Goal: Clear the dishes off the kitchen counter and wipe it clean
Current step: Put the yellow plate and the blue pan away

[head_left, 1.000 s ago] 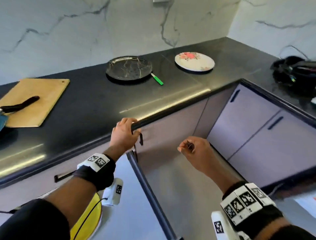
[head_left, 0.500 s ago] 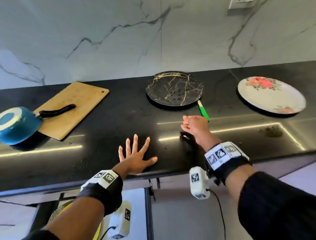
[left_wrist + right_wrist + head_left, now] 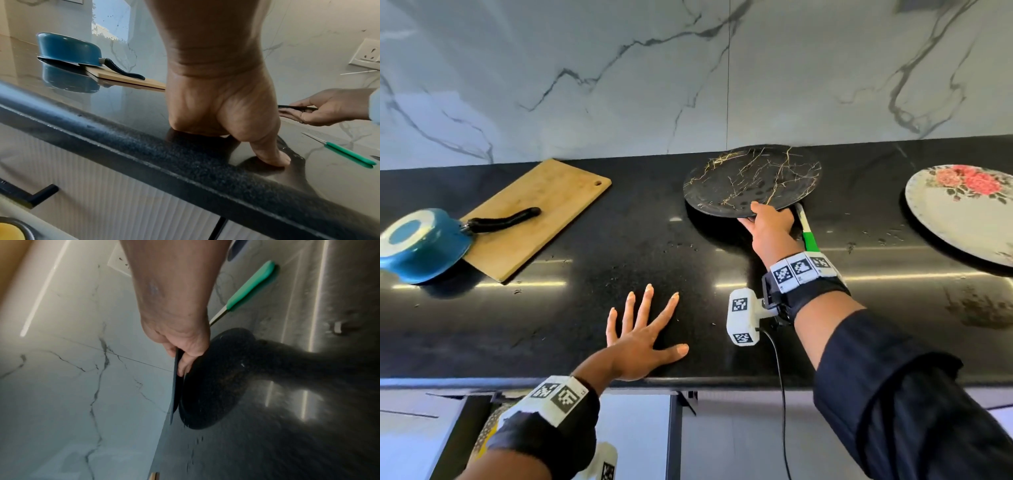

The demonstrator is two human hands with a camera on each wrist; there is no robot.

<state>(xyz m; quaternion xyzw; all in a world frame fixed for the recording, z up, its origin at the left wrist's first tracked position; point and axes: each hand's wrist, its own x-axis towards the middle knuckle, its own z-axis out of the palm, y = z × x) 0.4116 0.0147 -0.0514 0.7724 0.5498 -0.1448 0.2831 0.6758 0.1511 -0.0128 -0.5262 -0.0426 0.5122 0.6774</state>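
Note:
A black plate with gold veins [image 3: 751, 180] is tilted up off the black counter [image 3: 592, 308], its near rim pinched by my right hand [image 3: 767, 219]: thumb on top, fingers underneath. In the right wrist view the plate [image 3: 174, 386] shows edge-on in that hand [image 3: 180, 353]. A green-handled knife [image 3: 808, 236] lies just right of the hand. My left hand [image 3: 643, 329] presses flat on the counter near its front edge, fingers spread; in the left wrist view its thumb [image 3: 269, 155] touches the surface. A white floral plate [image 3: 962, 212] lies at the far right.
An upturned blue saucepan [image 3: 421, 245] rests partly on a wooden cutting board [image 3: 534, 212] at the left. Crumbs and a smear [image 3: 976, 308] mark the counter. A marble wall [image 3: 688, 75] backs it. Below the front edge are cabinet fronts, one with a black handle [image 3: 30, 194].
My right hand has reached forward from mid-counter, taken the black plate's near rim and tipped it up. The left hand stays flat on the counter.

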